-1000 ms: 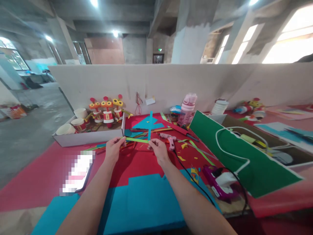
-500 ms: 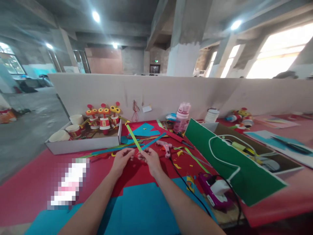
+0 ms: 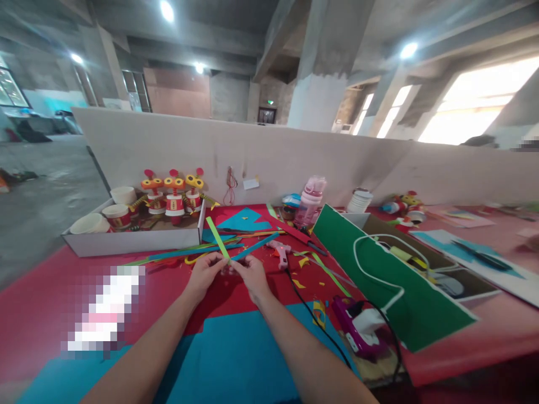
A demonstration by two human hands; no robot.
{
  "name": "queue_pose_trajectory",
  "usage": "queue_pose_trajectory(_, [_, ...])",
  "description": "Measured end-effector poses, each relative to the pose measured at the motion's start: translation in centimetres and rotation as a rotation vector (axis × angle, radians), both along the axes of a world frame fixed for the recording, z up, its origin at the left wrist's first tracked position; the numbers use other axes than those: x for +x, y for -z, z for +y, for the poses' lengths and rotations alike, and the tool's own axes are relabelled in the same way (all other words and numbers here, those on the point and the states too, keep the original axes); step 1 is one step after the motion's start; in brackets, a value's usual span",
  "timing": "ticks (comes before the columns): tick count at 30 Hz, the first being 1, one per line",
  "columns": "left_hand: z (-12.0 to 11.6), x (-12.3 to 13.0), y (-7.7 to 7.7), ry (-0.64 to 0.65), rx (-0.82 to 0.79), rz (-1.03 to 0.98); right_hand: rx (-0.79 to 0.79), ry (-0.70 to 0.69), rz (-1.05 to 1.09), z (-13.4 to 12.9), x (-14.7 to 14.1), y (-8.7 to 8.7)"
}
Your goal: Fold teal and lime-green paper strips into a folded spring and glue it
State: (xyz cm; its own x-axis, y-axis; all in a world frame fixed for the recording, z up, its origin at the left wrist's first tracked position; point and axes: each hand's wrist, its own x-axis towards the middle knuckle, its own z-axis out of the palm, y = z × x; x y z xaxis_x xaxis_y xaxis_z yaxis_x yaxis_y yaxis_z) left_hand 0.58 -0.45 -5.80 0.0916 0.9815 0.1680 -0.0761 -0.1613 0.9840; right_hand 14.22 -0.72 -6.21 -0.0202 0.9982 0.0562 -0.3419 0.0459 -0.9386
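Observation:
Both hands meet over the red table cover [image 3: 168,297]. A light green paper strip [image 3: 218,237] rises from between them, slanting up to the left. My left hand [image 3: 205,273] is closed, its fingertips pinching the strip's lower end. Closed as well, my right hand [image 3: 251,275] pinches the same end from the other side. A blue strip [image 3: 259,246] lies behind my fingers, and its lower end meets them; whether it is held cannot be told. Just right of my right hand lies a pink glue gun [image 3: 281,252].
At the left stands a white tray [image 3: 138,244] with cups and several paper figures. A green-sided box [image 3: 379,280] and purple power strip [image 3: 357,331] are at the right. A pink bottle [image 3: 310,202] stands behind. Blue sheets [image 3: 236,359] lie in front.
The view has shifted slightly. My two hands have come together at the green strip's lower end; my left hand was apart from it before.

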Motion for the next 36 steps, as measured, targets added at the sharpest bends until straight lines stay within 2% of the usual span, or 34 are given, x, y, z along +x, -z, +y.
queue_pose_trajectory(5, [0.1, 0.0, 0.3, 0.042, 0.023, 0.03, -0.017, -0.04, 0.065, -0.2, -0.2, -0.3])
queue_pose_trajectory(11, [0.2, -0.3, 0.3, 0.032, 0.056, 0.101, 0.057, 0.095, -0.14, 0.2, 0.7, -0.6])
queue_pose_trajectory(14, [0.1, -0.4, 0.0, 0.001, 0.053, 0.148, 0.084, 0.157, -0.158, 0.7, 1.8, -0.9])
queue_pose_trajectory(25, [0.1, -0.9, -0.1, 0.001, 0.03, 0.147, 0.125, 0.304, 0.06, 3.2, 5.7, -1.6])
queue_pose_trajectory(32, [0.5, -1.1, 0.4, 0.014, 0.038, 0.163, 0.142, 0.371, 0.149, 3.5, 6.4, -1.8])
queue_pose_trajectory(36, [0.7, -1.3, 0.5, 0.026, 0.038, 0.135, 0.174, 0.454, 0.224, 3.8, 6.8, -1.6])
